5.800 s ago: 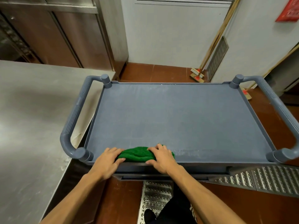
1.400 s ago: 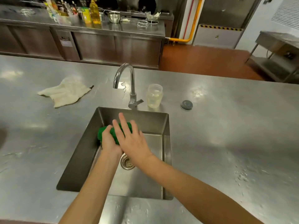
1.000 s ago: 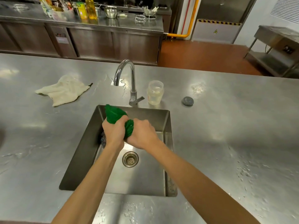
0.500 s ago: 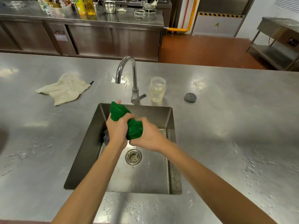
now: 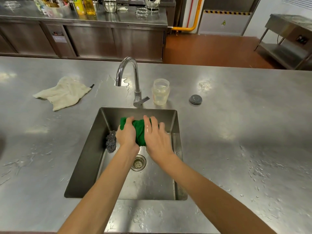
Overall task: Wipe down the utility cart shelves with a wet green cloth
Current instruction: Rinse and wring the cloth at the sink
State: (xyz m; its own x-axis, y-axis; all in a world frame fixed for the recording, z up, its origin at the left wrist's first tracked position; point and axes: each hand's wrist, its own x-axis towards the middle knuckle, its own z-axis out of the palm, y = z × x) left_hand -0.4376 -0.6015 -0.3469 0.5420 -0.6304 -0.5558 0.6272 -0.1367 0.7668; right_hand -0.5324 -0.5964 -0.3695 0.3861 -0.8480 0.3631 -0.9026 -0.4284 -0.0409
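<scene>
While over the steel sink [image 5: 152, 114], bunched green cloth [image 5: 140, 132] lay between left hand [image 5: 126, 134], gripping it, and right hand [image 5: 156, 137], pressing flat-fingered.

— How much of the green cloth [image 5: 140, 132] shows?
— Only a strip between the left hand [image 5: 126, 134] and right hand [image 5: 157, 138]; the rest lies under them. The right hand's outer fingers [image 5: 162, 124] are smeared.
— The scouring pad [image 5: 110, 141]?
— Its right side is behind the left wrist, and the forearm covers part of the drain [image 5: 140, 165].
— The bottles [image 5: 90, 7] at the back?
— Cut off by the top edge, labels unreadable.
</scene>
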